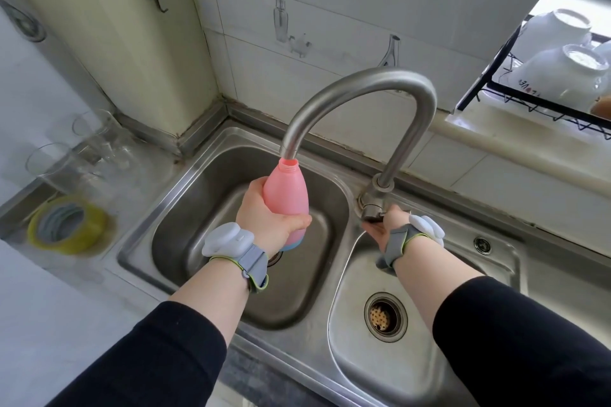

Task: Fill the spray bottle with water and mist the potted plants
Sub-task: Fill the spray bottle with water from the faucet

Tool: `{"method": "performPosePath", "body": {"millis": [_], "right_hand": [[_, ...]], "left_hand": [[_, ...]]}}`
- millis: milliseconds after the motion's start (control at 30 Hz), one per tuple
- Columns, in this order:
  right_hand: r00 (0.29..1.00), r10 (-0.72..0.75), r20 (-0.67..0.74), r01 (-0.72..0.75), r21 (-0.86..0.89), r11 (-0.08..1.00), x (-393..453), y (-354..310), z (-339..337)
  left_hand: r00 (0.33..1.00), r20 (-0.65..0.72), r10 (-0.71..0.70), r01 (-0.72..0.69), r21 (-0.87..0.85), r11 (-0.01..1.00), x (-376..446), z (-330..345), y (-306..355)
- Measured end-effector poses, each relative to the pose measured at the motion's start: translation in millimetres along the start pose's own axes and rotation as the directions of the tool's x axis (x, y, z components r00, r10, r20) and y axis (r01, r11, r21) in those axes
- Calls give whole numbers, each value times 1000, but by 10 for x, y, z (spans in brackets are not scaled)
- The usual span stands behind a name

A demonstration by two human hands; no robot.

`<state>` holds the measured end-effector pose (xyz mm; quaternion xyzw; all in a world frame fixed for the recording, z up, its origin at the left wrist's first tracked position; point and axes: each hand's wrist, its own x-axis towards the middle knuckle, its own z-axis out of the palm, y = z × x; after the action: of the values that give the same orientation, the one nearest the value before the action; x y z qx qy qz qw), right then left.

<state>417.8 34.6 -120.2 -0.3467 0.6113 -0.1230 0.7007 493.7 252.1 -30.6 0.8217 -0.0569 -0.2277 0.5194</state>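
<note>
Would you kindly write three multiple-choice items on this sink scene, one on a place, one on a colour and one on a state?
1. Where is the mouth of the spray bottle?
A. Right under the faucet spout
B. On the dish rack
C. Down in the right basin

2. What colour is the bottle's body?
A. Green
B. Pink
C. White

3. How is the bottle's top?
A. Spray head screwed on
C. Corked
B. Open, with no spray head on it

Answers: 1 A, the open neck sits just beneath the spout, over the left basin. 2 B, the body is pink, held by the left hand. 3 B, the bare threaded neck shows; the right hand is at the faucet handle.
</note>
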Motion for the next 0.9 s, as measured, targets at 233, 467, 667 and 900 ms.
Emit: {"method": "performPosePath", "body": {"millis": [233,467,667,900], "right_hand": [[999,-32,-17,33,77,996,-52,39,34],[1000,-8,-3,8,106,994,-101,35,34],[1000,-11,-14,13,136,991,-129,53,57],[1000,4,-17,0,198,980,-154,73,56]], "left_hand": [[1000,-1,4,-4,-18,1000,21,-16,-12],[1000,7,13,-12,-5,1000,51,-15,-14],[1000,12,9,-9,-5,1000,63,-18,-18],[1000,14,12,-12,-9,1000,51,-18,-23]]}}
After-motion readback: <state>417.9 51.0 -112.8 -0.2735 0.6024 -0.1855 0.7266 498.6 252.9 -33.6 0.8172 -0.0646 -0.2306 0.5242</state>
